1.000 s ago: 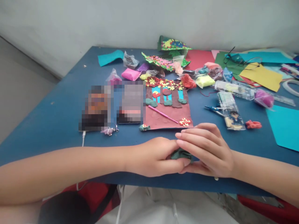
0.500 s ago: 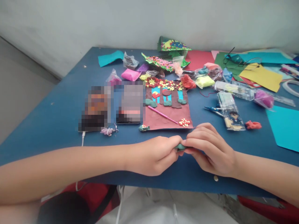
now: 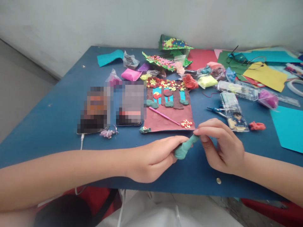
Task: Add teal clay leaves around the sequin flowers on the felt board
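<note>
Blue bench (image 3: 59, 110). Green clay (image 3: 182, 151) at five o'clock from clay picture (image 3: 163, 119): my left grip (image 3: 153, 159) closed round lump, right grip (image 3: 220, 146) pinching narrow end. Likely stretching step; next seems to need gentle pull.

Clay picture (image 3: 176, 113) and purple charm (image 3: 107, 134) on blue table (image 3: 63, 105)

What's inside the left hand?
Some green clay sticks out of the left hand, narrowing toward the right hand, which pinches its thin end. The left hand covers its own inside, so anything else there can't be seen.
</note>
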Available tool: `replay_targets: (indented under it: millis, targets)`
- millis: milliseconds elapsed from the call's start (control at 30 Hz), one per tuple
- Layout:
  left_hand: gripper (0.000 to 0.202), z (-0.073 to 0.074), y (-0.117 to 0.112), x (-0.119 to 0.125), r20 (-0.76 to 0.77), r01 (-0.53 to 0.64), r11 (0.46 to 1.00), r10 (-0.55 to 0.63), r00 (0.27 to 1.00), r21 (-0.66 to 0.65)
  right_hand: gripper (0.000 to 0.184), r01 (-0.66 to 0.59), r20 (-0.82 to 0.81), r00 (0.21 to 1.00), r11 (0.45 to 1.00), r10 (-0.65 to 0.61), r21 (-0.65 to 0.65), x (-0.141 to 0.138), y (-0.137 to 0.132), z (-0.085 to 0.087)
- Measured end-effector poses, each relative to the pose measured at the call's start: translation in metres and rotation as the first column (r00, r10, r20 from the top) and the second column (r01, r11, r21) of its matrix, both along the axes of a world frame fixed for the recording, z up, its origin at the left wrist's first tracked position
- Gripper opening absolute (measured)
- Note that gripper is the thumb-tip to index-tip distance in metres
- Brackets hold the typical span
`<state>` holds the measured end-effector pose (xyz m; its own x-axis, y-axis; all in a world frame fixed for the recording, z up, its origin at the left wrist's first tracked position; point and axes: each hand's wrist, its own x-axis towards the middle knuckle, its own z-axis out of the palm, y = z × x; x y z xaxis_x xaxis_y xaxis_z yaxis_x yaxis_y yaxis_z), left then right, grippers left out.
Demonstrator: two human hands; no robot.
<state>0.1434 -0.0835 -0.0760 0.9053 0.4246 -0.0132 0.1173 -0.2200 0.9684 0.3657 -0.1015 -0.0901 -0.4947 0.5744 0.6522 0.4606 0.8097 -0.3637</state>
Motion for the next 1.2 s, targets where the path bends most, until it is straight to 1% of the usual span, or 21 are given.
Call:
replay_targets:
  millis: [100, 233, 367, 500, 600, 700, 767, 933, 1033, 1100, 1133, 1200]
  targets:
    - [0.016, 0.001, -0.001, 0.001, 0.004, -0.006, 1.000, 0.006, 1.000, -0.010, 0.033, -0.004, 0.012, 1.000, 1.000, 0.004, -0.003, 0.000, 0.000, 0.001]
    - [0.010, 0.001, 0.000, 0.000, -0.004, -0.016, 0.999, 0.017, 1.000, 0.030, 0.034, -0.074, 0.045, 0.996, 0.996, 0.072, 0.043, 0.001, 0.000, 0.001]
    - [0.018, -0.002, 0.000, 0.002, 0.001, -0.038, 0.994, 0.038, 0.999, 0.101, 0.032, -0.183, 0.113, 0.979, 0.979, 0.172, 0.091, 0.004, 0.001, -0.001]
    - [0.024, -0.008, -0.002, 0.002, 0.018, -0.066, 0.978, 0.064, 0.998, 0.197, 0.034, -0.218, 0.118, 0.971, 0.972, 0.207, 0.089, 0.004, 0.002, 0.000]
    - [0.024, -0.011, -0.004, 0.001, 0.046, -0.083, 0.961, 0.073, 0.996, 0.262, 0.029, -0.242, 0.107, 0.966, 0.967, 0.233, 0.079, 0.003, 0.002, 0.001]
    - [0.025, -0.012, -0.006, 0.000, 0.051, -0.110, 0.940, 0.099, 0.994, 0.323, 0.032, -0.248, 0.131, 0.963, 0.963, 0.234, 0.106, 0.001, 0.002, 0.001]
    - [0.028, -0.013, -0.007, 0.000, 0.022, -0.125, 0.929, 0.125, 0.992, 0.348, 0.033, -0.234, 0.145, 0.966, 0.963, 0.214, 0.136, 0.001, 0.002, 0.001]
    - [0.045, -0.012, -0.010, 0.003, 0.004, -0.159, 0.901, 0.172, 0.985, 0.404, 0.030, -0.229, 0.174, 0.964, 0.958, 0.199, 0.172, -0.001, -0.001, 0.002]
    - [0.041, -0.012, -0.012, 0.004, -0.008, -0.143, 0.885, 0.163, 0.987, 0.443, 0.023, -0.226, 0.179, 0.964, 0.961, 0.197, 0.158, -0.002, -0.001, 0.002]
    - [0.038, -0.010, -0.012, 0.003, -0.015, -0.135, 0.894, 0.156, 0.988, 0.427, 0.019, -0.219, 0.170, 0.966, 0.967, 0.196, 0.129, -0.002, -0.001, 0.002]
    - [0.037, -0.009, -0.011, 0.003, -0.014, -0.134, 0.910, 0.151, 0.988, 0.392, 0.019, -0.216, 0.169, 0.966, 0.970, 0.195, 0.113, -0.002, -0.001, 0.002]
    - [0.037, -0.006, -0.009, 0.003, -0.022, -0.121, 0.956, 0.132, 0.991, 0.269, 0.020, -0.216, 0.163, 0.966, 0.971, 0.199, 0.099, -0.001, -0.001, 0.003]
